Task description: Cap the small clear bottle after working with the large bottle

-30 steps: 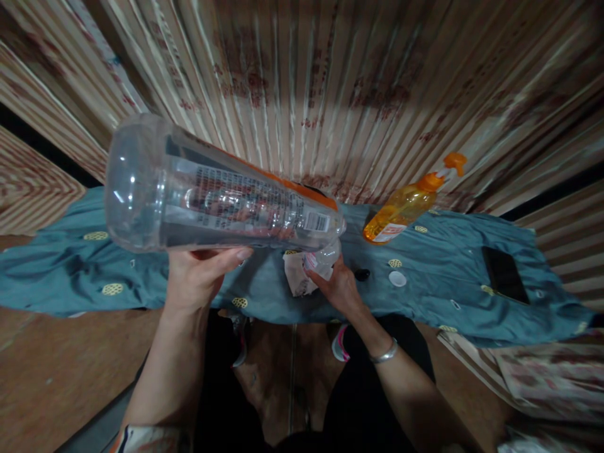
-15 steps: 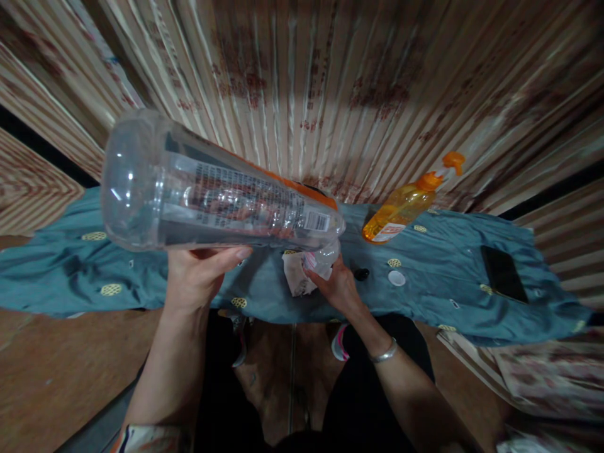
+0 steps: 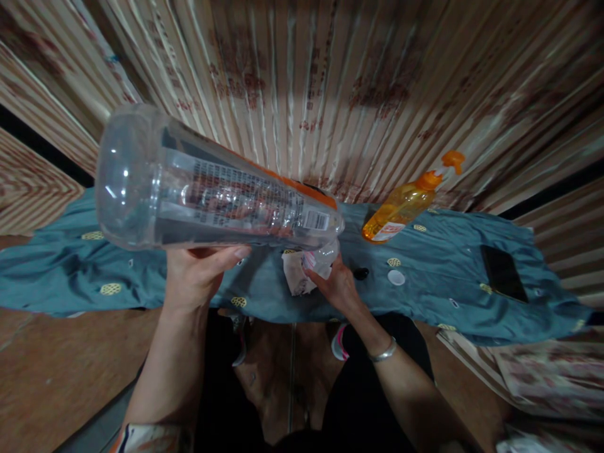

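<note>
A large clear plastic bottle with an orange-edged printed label is tipped nearly on its side, its base to the left and its neck low on the right. My left hand is closed around it from below, the thumb along its underside. My right hand grips a small clear plastic container with pink markings, right under the big bottle's neck. The big bottle hides part of this container, so I cannot tell whether the two touch. Beside the right fingers is a crumpled pale paper piece.
A teal cloth with yellow prints covers the narrow table. On it stand an orange pump bottle, a small black cap, a white round lid and a black phone. A pleated patterned curtain hangs behind.
The base end of the large bottle has shifted slightly left and up. My right hand and the small container have hardly moved.
</note>
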The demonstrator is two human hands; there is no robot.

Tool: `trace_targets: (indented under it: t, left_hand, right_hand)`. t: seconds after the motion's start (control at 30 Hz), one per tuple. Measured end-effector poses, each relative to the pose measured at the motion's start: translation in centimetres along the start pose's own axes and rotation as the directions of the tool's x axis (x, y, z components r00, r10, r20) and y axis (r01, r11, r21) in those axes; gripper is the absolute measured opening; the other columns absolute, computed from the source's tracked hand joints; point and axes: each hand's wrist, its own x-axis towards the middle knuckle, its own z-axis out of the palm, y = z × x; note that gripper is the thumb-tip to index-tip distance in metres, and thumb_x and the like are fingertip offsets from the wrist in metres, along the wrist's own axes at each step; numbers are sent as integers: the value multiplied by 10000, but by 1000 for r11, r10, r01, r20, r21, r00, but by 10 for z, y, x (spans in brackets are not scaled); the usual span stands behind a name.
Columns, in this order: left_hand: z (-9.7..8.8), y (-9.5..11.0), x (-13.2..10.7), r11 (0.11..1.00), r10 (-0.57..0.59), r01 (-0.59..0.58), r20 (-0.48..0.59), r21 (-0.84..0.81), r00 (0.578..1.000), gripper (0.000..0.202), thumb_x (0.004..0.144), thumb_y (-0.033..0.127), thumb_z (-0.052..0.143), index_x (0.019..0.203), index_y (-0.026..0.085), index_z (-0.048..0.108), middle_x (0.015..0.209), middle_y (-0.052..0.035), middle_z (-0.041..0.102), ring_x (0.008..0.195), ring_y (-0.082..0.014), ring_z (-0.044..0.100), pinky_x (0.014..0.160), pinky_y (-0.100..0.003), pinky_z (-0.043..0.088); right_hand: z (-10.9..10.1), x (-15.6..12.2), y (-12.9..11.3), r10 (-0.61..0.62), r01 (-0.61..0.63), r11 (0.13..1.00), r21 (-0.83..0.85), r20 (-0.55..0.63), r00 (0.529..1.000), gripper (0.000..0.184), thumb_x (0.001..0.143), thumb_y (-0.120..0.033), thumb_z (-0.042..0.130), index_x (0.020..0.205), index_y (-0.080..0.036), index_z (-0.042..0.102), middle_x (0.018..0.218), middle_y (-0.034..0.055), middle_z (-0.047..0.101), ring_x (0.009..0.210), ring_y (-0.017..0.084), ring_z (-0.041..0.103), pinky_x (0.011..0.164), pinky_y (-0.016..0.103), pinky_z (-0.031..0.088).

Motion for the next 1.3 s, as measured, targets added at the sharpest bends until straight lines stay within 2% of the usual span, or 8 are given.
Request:
trace_targets:
  t: [0.17,0.33,0.6,0.77,0.87,1.1,1.3]
  left_hand:
    - [-1,0,0,1000,-2,2,-2,-1,1000,543,481,210,915,992,215,732,874,-22,745,880,-246,725,826,-414,610]
    - [2,1,0,1000,-12,12,-26,16,1000,559,466,226,916,992,208,727,843,-14,741,719,-201,715,737,-373,616]
    - [3,1,0,1000,-6,6,-8,-7,1000,524,487,213,916,977,201,729,863,-32,746,873,-265,735,778,-418,620]
    - [4,1,0,1000,7,-7,10,-13,1000,352,497,245,921,780,198,718,829,-21,741,824,-246,734,772,-427,622]
    - [6,2,1,1000,5,-5,1,-23,1000,345,485,269,931,739,203,709,807,-9,733,816,-234,731,800,-431,618]
    - [9,3,1,999,13,-14,-22,-34,1000,549,453,247,939,960,225,727,877,-21,742,945,-270,722,929,-480,572]
    - [11,4,2,997,33,-33,-5,-64,999,625,469,271,948,1045,250,705,857,-11,726,952,-277,724,897,-485,585]
  right_hand:
    - [0,0,-1,-6,6,1000,14,0,1000,648,781,-406,736,1318,-148,480,1134,166,732,1034,327,720,830,432,592]
    - [-1,1,-2,14,-14,1000,6,1,1000,635,772,-396,737,1310,-163,492,1143,158,730,1035,330,719,841,437,588]
    - [0,2,-1,30,-30,999,13,19,999,621,772,-421,734,1286,-163,499,1112,149,741,1023,326,723,834,436,591]
    - [0,1,-2,27,-27,1000,13,0,1000,636,766,-405,741,1298,-160,493,1112,153,741,1012,327,726,824,434,591]
    - [0,1,-2,14,-14,1000,13,-15,1000,636,765,-410,744,1296,-163,497,1117,154,740,1021,330,724,828,434,590]
    - [2,1,0,16,-16,1000,7,-12,1000,634,766,-422,744,1292,-165,501,1114,155,740,1016,329,725,826,438,590]
    - [4,1,2,16,-16,1000,0,-22,1000,658,758,-417,748,1303,-153,490,1108,160,739,1020,334,723,826,443,590]
